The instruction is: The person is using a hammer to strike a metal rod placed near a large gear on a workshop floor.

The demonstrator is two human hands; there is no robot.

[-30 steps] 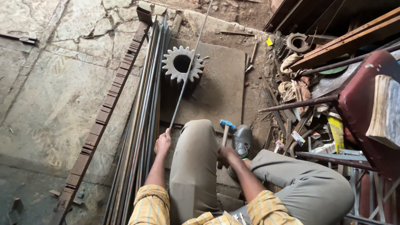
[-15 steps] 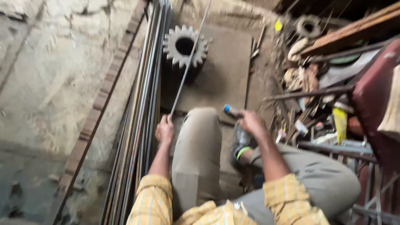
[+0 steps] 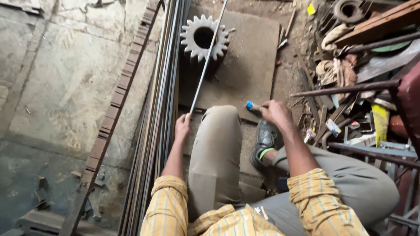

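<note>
Rod (image 3: 205, 61), thin and grey, runs from the left hand (image 3: 182, 126) up across the toothed steel gear (image 3: 204, 38) and out past the top edge; the left grip is closed around its near end, just beside the bent knee. The right hand (image 3: 274, 112) is wrapped shut on a blue-tipped tool handle (image 3: 252, 106), low over the front edge of the flat brown steel plate (image 3: 253, 57) that carries the gear. A bundle of long steel bars (image 3: 159, 118) lies along the plate's left edge, with a notched strip (image 3: 116, 98) beside it, and beyond that the cracked concrete floor (image 3: 57, 87) lies open toward the left. To the right, room is tight: a scrap pile (image 3: 350, 70) of rusty bars, rags and planks crowds the plate's edge. In it sit a small yellow tag (image 3: 311, 8) near the top, a tall yellow packet (image 3: 380, 120) and a small white label with a coloured end (image 3: 333, 127). A black shoe (image 3: 264, 139) rests between the legs.
</note>
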